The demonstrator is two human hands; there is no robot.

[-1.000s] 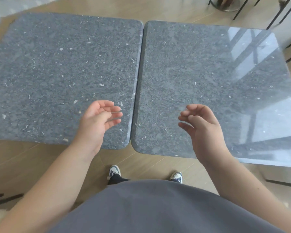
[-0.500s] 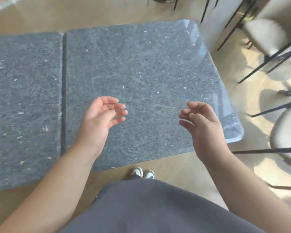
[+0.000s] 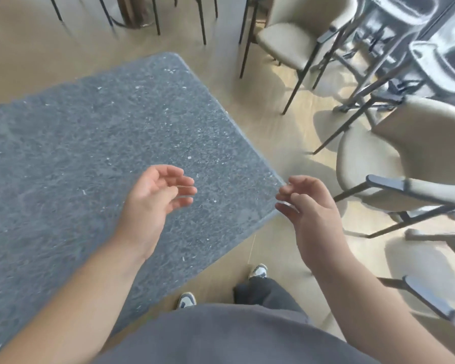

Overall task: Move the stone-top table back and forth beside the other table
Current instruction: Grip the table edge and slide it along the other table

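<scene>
- Since half a second ago my view has swung right: the seam between the two tables, then at the left of the picture, is out of sight, and only one grey slab shows now.
- Nearest me, my grey shirt (image 3: 221,337) fills the bottom edge, with my dark trousers and both shoes (image 3: 186,300) on the wooden floor (image 3: 273,122) below; my feet stood side by side before and are now staggered, the right one farther forward.
- My left hand (image 3: 153,203) hovers above the near right part of the stone-top table (image 3: 90,158), palm turned inward, fingers loosely curled, holding nothing and not touching the stone, in the same pose as before.
- My right hand (image 3: 310,206) hangs level with it, well apart from the left, fingers loosely curled and empty. It was over the slab earlier; now it sits beside the table's near right corner, mostly over bare floor.
- The stone-top table runs from the left edge to the middle of the picture, turned at an angle so its right edge slants away toward the far left. I cannot tell from this view alone which of the two tables it is.
- To the right and beyond, beige chairs (image 3: 394,164) with dark legs take up far more of the view than before; one stands near my right hand, and another (image 3: 292,40) sits farther off past the table's far corner.
- The whole picture is blurred.
</scene>
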